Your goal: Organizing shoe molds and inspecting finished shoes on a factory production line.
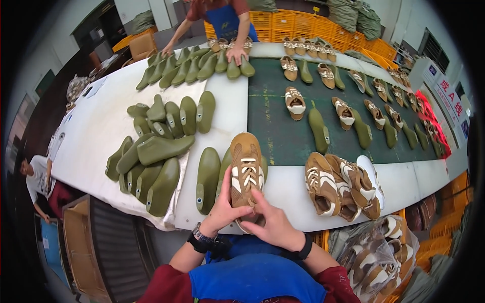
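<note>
In front of me, at the near edge of the table, I hold a brown sneaker (245, 146) with white laces and white side stripes, its toe pointing away. My left hand (221, 214) grips its left side near the collar. My right hand (275, 227) closes on the heel end from the right, with fingers at the collar and tongue. Both thumbs meet over the shoe's opening, whose inside is mostly hidden. Just left of the shoe lies a green shoe last (207, 177); further lasts are partly covered by the shoe and hand.
A pile of green lasts (151, 156) lies to the left on the white tabletop (283, 184). On the right sit several brown sneakers (321, 184). Sneakers and lasts stand in rows on the green belt (283, 136). Across the table, a co-worker's hand (236, 52) touches lasts.
</note>
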`<state>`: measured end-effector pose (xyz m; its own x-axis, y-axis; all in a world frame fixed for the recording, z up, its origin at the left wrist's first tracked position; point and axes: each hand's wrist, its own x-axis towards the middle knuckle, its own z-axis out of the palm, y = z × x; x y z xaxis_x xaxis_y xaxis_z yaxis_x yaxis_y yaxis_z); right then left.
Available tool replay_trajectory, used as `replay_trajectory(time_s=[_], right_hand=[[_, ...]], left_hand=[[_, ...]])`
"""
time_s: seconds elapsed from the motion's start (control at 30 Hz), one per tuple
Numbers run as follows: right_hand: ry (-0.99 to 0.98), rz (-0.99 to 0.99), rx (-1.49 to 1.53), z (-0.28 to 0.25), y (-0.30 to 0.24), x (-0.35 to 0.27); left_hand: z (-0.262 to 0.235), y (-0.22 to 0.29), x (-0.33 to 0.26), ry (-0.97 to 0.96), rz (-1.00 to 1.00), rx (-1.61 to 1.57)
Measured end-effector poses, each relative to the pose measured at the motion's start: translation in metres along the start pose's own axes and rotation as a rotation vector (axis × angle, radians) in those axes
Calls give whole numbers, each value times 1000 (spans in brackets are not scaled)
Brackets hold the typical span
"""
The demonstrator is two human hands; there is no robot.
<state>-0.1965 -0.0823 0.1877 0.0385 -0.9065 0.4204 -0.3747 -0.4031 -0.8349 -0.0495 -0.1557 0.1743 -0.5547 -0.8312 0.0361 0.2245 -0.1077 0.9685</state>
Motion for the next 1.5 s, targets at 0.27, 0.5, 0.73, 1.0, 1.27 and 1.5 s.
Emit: replay_trajectory(time_s=[0.27, 0.5, 0.73, 1.0, 1.27, 1.5], right_hand=[[105, -77, -328, -16, 7, 14], [176, -86, -251, -10, 1, 9], [41, 12, -277, -8, -11, 5], [-201, -107, -91, -15, -1, -1], [242, -69, 13, -11, 13, -4], [416, -20, 144, -14, 16, -4]], left_hand=[[3, 3, -9, 83, 61, 169], [12, 15, -14, 351, 560, 846], [14, 18, -20, 330, 623, 880], [0, 24, -13, 359, 303, 323], [22, 25, -13, 137, 471, 1067], [27, 31, -19, -35, 626, 1116]])
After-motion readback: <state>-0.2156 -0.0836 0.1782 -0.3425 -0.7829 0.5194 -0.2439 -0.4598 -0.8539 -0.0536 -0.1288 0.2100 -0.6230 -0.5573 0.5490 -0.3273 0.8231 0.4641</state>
